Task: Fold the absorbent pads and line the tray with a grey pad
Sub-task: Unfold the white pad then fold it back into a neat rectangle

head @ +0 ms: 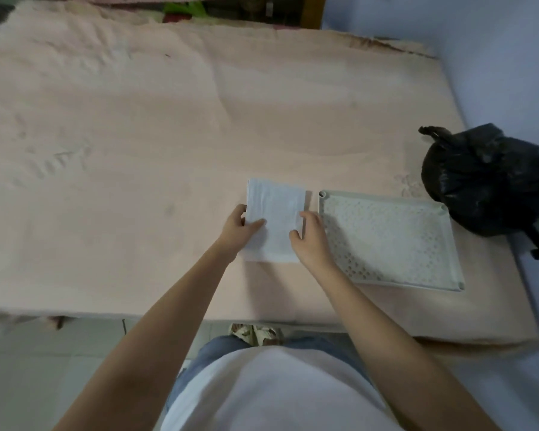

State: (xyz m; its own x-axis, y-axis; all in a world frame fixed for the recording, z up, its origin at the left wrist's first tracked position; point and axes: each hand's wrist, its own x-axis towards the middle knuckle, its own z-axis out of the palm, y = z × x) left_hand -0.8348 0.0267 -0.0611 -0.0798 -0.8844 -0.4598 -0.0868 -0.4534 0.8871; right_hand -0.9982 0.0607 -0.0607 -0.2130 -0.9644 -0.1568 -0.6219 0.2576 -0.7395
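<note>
A folded white absorbent pad (pixel 274 209) lies on the pink mattress (pixel 137 135), just left of the tray. My left hand (pixel 238 227) grips the pad's left edge, thumb on top. My right hand (pixel 310 236) holds the pad's right edge, fingers curled over it. The white perforated tray (pixel 448 244) sits flat to the right of my right hand, and nothing lies in it. No grey pad is in view.
A tied black plastic bag (pixel 486 178) rests at the mattress's right edge, beyond the tray. A blue wall (pixel 495 57) runs along the right. The mattress's front edge is near my legs, with tiled floor (pixel 44 368) below.
</note>
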